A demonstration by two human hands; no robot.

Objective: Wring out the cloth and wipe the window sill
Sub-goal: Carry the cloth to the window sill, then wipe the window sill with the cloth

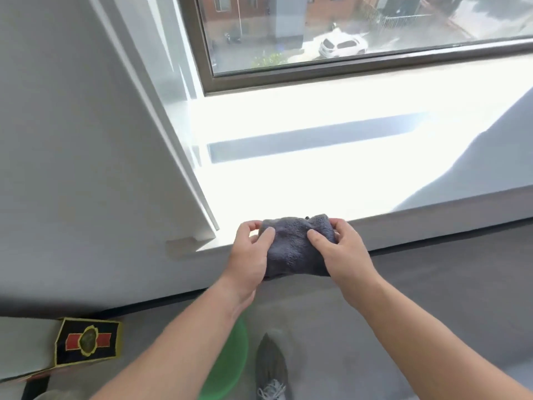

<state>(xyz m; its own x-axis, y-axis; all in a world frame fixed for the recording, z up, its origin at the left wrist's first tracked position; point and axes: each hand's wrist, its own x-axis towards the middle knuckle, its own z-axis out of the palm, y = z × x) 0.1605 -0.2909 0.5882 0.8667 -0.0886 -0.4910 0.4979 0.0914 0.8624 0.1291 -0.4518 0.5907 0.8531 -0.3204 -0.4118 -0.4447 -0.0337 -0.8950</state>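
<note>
A folded grey cloth [291,249] is held between both hands just in front of the front edge of the white window sill [331,180]. My left hand [249,255] pinches its left end, thumb on top and fingers curled behind. My right hand [343,249] pinches the right end the same way. The cloth's lower part hangs below the sill's edge. The sill is brightly sunlit, with a dark bar of shadow across its middle.
The window [346,33] with a grey frame rises behind the sill. A white wall and reveal [86,125] close off the left. Below lie a green round object [230,359], my grey shoe [271,370] and a black-and-yellow box [88,340] on grey floor.
</note>
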